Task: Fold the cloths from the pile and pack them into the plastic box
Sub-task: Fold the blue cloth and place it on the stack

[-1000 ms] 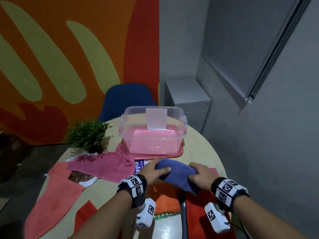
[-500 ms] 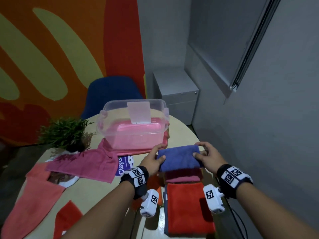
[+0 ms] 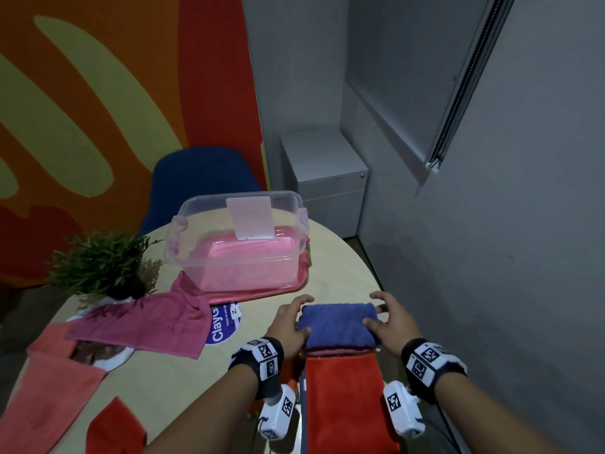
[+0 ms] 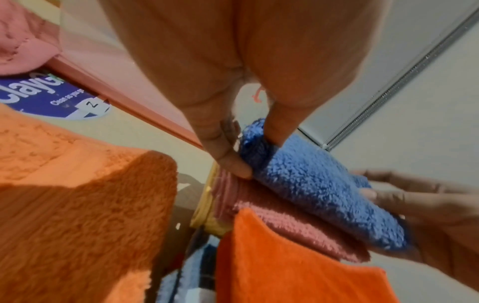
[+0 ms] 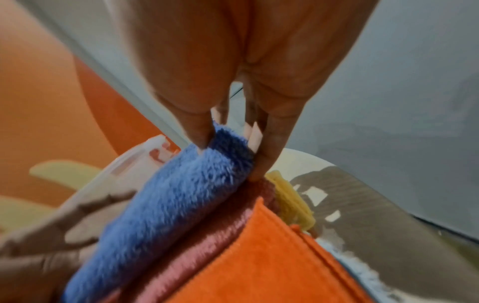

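Round table [image 3: 157, 385] under you carries the pile, and your left hand [image 3: 288, 326] and right hand [image 3: 391, 322] each pinch an end of the folded blue cloth [image 3: 337, 324], sitting on the pink and orange cloths just short of the plastic box [image 3: 235, 244]. Lift unevenly and the fold may slump open. That box already holds folded pink cloth

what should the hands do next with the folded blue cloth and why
Probably lift the blue cloth forward into the plastic box. It looks fully folded; the left hand and right hand each pinch one end, it lies on the cloth pile, and the open box, holding a pink cloth, stands just beyond.
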The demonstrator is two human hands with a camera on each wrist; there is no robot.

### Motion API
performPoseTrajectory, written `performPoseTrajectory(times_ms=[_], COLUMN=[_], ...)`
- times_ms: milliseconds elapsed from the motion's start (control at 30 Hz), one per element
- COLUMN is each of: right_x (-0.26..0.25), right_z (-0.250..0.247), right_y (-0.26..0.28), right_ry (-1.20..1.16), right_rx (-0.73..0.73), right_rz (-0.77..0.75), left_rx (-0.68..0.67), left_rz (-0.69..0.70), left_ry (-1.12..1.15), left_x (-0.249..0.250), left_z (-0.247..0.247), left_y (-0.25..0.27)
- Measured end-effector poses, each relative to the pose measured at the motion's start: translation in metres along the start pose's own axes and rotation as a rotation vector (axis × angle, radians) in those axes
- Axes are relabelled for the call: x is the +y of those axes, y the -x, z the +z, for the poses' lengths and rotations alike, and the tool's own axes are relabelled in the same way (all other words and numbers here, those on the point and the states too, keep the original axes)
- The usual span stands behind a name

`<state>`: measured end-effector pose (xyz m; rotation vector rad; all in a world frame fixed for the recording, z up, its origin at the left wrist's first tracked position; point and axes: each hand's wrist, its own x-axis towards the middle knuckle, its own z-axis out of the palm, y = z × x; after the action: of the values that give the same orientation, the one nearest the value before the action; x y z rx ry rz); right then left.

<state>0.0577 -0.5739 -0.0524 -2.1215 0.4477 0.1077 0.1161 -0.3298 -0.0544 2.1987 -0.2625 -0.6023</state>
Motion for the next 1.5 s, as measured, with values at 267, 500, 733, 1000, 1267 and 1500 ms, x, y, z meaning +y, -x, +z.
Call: performPoseTrajectory(times_ms=[267, 500, 733, 1000, 1267, 1500], right_x=[0.013, 0.018, 0.027, 0.036, 0.04, 0.012], right_z=[0.012, 0.007, 0.011, 0.014, 0.017, 0.01], right_y=[0.003, -0.006, -0.009, -0.019, -0.022, -0.019], right_ry=[0.768, 0.853, 0.865, 0.754, 0.74, 0.83], right_rx=[-0.177, -0.349, -0.392, -0.436, -0.439, -0.399], right_rz=[-0.461, -0.394, -0.354, -0.314, -0.269, -0.306], left_rx=[-0.049, -0.19, -0.223, -0.232, -0.238, -0.164], left_rz=[0.169, 0.121, 0.064, 0.05, 0.029, 0.077], left_ry=[-0.652, -0.83, -0.833, -0.799, -0.829, -0.735], left_x=[-0.003, -0.008, -0.015, -0.025, -0.028, -0.013], left_z=[0.012, 0.015, 0.026, 0.033, 0.039, 0.027], left_y=[0.004, 0.004, -0.001, -0.005, -0.006, -0.005])
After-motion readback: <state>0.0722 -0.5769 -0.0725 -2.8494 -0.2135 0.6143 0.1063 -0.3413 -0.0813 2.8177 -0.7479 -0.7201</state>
